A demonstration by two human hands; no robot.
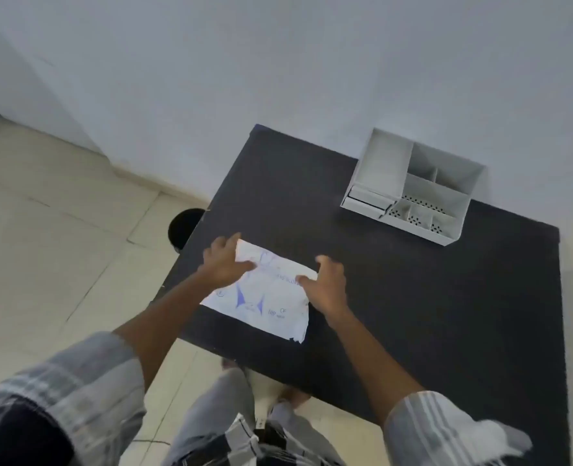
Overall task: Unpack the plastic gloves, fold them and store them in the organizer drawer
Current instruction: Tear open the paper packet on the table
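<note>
Head view looks down on a dark worktop (429,297) set against a pale wall, with a tiled floor to its left. A flat white packet of plastic gloves (261,297), printed in blue, lies near the worktop's front left edge, its near right corner torn and ragged. The left hand (222,262) grasps the packet's far left part, thumb pressed on top and fingers curled over the edge. The right hand (327,285) grasps the packet's right edge, thumb on the printed face and fingers bent beside it. A white organizer (412,190) with several open compartments stands well apart at the worktop's far right, close to the wall; a shallow drawer (367,200) shows at its lower left front. Striped sleeves cover both upper forearms.
</note>
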